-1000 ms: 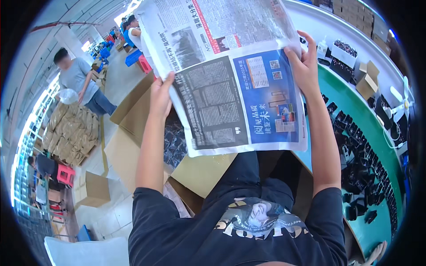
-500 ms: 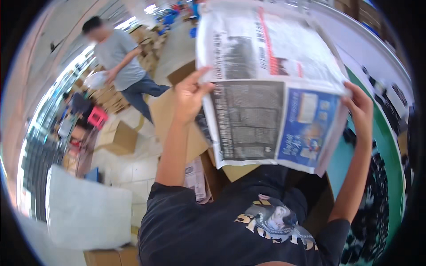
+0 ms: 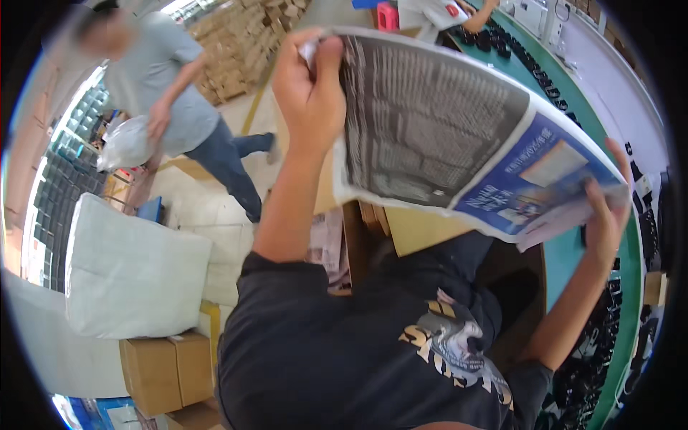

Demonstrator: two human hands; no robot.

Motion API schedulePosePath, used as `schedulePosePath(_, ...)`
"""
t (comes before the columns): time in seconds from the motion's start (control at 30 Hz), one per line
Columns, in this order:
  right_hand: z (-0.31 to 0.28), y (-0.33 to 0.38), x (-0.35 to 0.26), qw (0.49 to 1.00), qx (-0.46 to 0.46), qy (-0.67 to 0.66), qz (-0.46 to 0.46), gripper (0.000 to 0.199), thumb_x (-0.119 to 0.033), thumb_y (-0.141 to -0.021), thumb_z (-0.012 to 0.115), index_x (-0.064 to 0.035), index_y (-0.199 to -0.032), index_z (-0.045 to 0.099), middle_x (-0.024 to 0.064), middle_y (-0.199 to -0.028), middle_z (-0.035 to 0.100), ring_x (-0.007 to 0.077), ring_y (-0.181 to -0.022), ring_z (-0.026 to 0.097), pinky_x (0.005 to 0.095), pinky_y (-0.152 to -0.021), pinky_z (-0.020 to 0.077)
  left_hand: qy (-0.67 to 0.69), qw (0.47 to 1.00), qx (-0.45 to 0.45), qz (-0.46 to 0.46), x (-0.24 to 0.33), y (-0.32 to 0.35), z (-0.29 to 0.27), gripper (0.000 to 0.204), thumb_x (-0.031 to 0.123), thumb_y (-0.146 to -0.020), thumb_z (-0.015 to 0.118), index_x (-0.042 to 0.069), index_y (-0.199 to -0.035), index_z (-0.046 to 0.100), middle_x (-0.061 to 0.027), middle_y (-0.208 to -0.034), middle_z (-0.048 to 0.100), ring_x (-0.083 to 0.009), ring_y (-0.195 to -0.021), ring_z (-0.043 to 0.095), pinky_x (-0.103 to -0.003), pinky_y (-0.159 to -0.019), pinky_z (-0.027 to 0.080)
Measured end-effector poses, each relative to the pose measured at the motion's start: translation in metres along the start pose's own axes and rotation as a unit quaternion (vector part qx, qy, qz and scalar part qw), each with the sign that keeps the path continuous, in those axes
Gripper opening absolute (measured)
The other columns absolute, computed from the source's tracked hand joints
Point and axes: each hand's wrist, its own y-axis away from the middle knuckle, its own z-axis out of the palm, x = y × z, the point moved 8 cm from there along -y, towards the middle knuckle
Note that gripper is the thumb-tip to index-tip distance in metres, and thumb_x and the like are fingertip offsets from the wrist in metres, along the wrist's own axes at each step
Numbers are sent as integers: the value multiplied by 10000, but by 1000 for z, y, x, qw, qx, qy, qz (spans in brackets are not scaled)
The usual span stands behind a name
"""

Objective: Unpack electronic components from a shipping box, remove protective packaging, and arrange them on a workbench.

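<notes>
A folded newspaper sheet (image 3: 437, 118), with a dark grey printed block and a blue panel, is stretched between my two hands in front of my body. My left hand (image 3: 309, 89) pinches its upper left corner, thumb on the near face. At the right edge my right hand (image 3: 609, 208) grips the paper, thumb in front and other fingers partly behind it. The sheet slopes down toward the right. Beneath it stands an opened cardboard box, with a yellowish flap (image 3: 426, 228) showing. More printed paper (image 3: 327, 247) lies by the box, below my left forearm.
On the right runs a green workbench (image 3: 631, 287) with many small black items. A person in a grey shirt (image 3: 172, 79) walks at left carrying a clear plastic bag (image 3: 127, 143). A large white sack (image 3: 136, 269) rests near a brown carton (image 3: 168, 369). Another person's arm (image 3: 479, 18) shows beyond the bench.
The newspaper has tipped so its upper part is out of sight, its right side lower. My left hand has risen, my right hand has gone lower and outward. The walking person is nearer.
</notes>
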Motion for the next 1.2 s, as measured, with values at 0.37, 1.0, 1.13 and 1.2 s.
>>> schedulePosePath(0.37, 110, -81, 32, 981, -20, 187, 45, 318, -203, -860, 714, 13, -1090, 669, 84, -950, 694, 112, -747, 613, 193, -668, 476, -95, 969, -101, -203, -149, 37, -118, 258, 231, -849, 731, 7, -925, 627, -62, -842, 665, -125, -678, 559, -273, -678, 467)
schedulePosePath(1.0, 257, 23, 137, 868, -419, 265, 8, 395, -223, -765, 738, -23, -1091, 638, 82, -1054, 643, 220, -1002, 560, 350, -939, 412, -867, 215, 107, -437, -243, 520, -361, 441, 313, -878, 589, 81, -1217, 432, -128, -1346, 447, -322, -1089, 540, -360, -791, 472)
schedulePosePath(1.13, 266, 31, 161, 795, -494, 348, -41, 484, -367, -597, 818, -81, -934, 619, 21, -907, 611, 219, -865, 535, 333, -856, 391, -670, 338, -165, -640, -307, 422, -269, 297, 303, -882, 558, 82, -1074, 508, -119, -1125, 567, -278, -900, 578, -321, -739, 462)
schedulePosePath(1.2, 257, 36, 169, 794, -476, 379, -10, 464, -372, -577, 823, -89, -871, 600, 13, -841, 586, 212, -799, 520, 324, -813, 388, -633, 404, -266, -604, -338, 383, -217, 292, 294, -880, 561, 73, -1066, 516, -122, -1116, 573, -283, -902, 582, -327, -744, 464)
